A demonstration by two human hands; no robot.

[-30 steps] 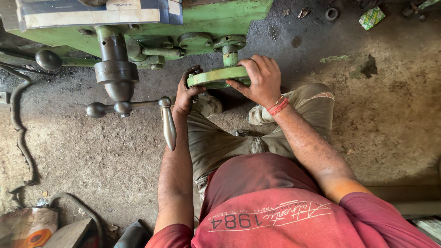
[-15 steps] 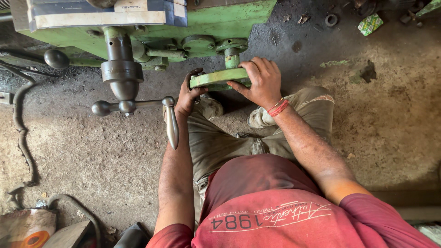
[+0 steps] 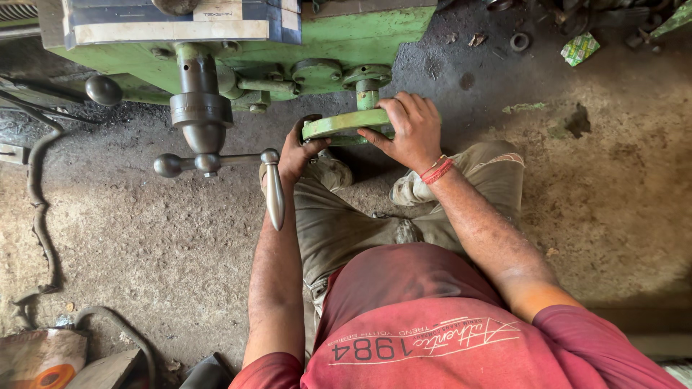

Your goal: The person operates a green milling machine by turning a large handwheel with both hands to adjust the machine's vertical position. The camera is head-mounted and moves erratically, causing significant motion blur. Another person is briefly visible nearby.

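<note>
Firmly, both the left hand and right hand wrap their fingers around the green handwheel under the green machine.

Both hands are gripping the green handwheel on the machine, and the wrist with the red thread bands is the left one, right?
Not quite. Both hands, left hand and right hand, do grip the green handwheel, but the red thread bands sit on the right wrist, not the left. The head view shows it.
</note>
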